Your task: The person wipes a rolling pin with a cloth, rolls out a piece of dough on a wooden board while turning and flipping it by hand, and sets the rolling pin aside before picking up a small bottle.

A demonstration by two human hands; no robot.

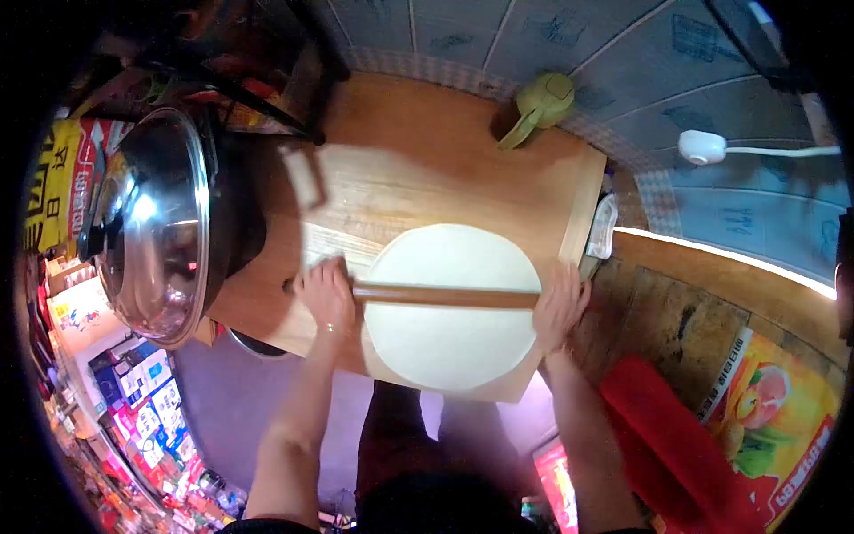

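Note:
A large round sheet of pale dough lies flat on the wooden board, its near edge close to the board's front. Across its middle rests a brown wooden rolling pin, roughly level from left to right. At the pin's left end, my left hand is closed over it, with the tip poking out past the fingers. My right hand covers the opposite end, beside the dough's right edge; its fingers curl over the pin and hide that tip.
A dark pot with a domed glass lid stands on the left. At the back, a green pitcher sits near the tiled wall. A white plug with a cable is at right, above a red cloth item and a printed carton.

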